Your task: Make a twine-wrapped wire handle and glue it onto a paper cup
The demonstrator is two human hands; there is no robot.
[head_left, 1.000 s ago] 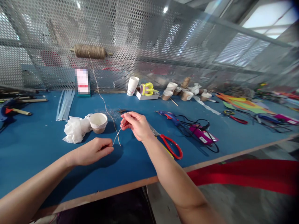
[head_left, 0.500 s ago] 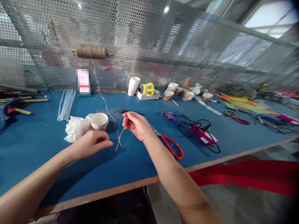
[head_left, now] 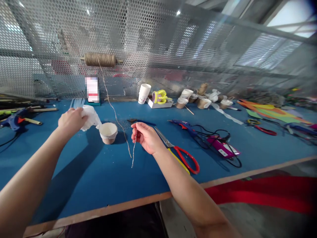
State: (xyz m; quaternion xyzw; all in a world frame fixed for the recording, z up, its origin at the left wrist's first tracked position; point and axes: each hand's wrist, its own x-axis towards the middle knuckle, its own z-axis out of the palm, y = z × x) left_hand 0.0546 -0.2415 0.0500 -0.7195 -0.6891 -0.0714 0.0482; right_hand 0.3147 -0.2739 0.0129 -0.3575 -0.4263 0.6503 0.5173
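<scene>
My left hand (head_left: 72,119) is closed on a bunched white cloth strip (head_left: 90,118), lifted off the table. The strip runs down to the rim of a small cup (head_left: 108,134), wrapped in white above and brown below, which stands upright. In my right hand (head_left: 145,136), thumb and fingers pinch a short piece of thin twisted cord (head_left: 134,150) that hangs down. Left of it, a loose twine end (head_left: 126,140) lies on the table, running up to the twine spool (head_left: 100,60). Scissors (head_left: 183,157) with red and yellow handles lie partly under my right forearm.
Pliers (head_left: 142,122) lie beyond my right hand. A glue gun (head_left: 182,124) with a tangled cable is to the right, another (head_left: 17,119) at far left. White paper cups (head_left: 144,93), a box (head_left: 160,104) and a phone-like screen (head_left: 92,90) stand at the back.
My left hand has moved left and up and now grips the white strip, raising it from the table. My right hand still pinches the cord, now apart from the loose twine end.
</scene>
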